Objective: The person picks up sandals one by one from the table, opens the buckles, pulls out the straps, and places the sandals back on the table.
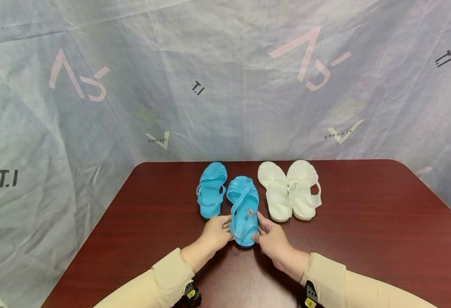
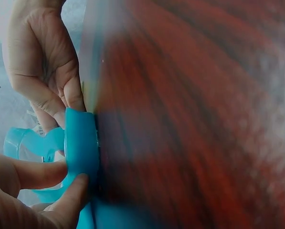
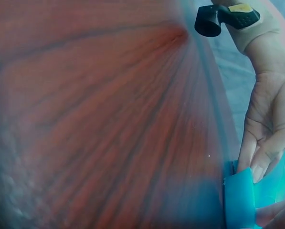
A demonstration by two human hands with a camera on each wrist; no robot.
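A blue jelly sandal (image 1: 244, 218) with crossed straps and a clear buckle lies toe away at the middle of the table. My left hand (image 1: 217, 233) holds its left side near the heel, and my right hand (image 1: 272, 238) grips the right side, thumb over the heel edge. In the left wrist view, the thumb and a finger of my left hand (image 2: 18, 191) pinch the heel (image 2: 80, 143). The right wrist view catches the heel (image 3: 240, 198) at its lower right. Its mate, another blue sandal (image 1: 211, 192), lies just behind to the left.
A pair of white jelly sandals (image 1: 280, 201) lies side by side at the right of the blue ones. The dark red wooden table (image 1: 372, 222) ends at a grey printed cloth (image 1: 225, 115) hanging behind. Each wrist wears a small black camera (image 1: 309, 293).
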